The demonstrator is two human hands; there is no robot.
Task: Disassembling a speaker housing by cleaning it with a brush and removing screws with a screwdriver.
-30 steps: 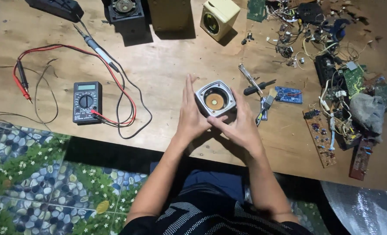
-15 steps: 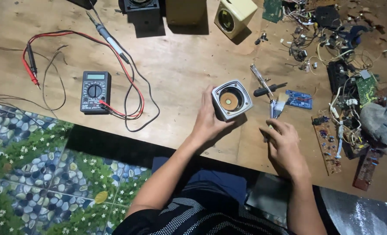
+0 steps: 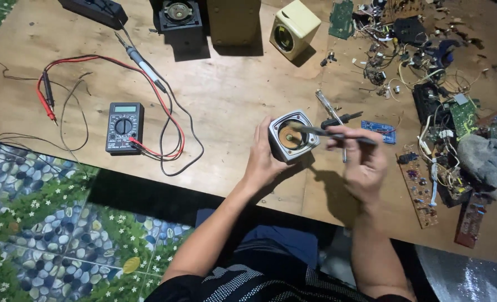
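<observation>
Grey metal rims the small speaker box (image 3: 293,136), and the left hand (image 3: 265,159) wraps around its side, holding it tight. Just right of it, the right hand (image 3: 361,159) pinches a thin dark tool (image 3: 332,133) whose tip touches the box's brown middle. Far left lies a black meter (image 3: 125,127) on the wooden table (image 3: 226,95).

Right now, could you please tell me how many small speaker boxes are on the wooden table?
3: a grey one held by the left hand at the centre, a black one at the far edge, and a cream one to its right. More may hide in the parts pile.
</observation>
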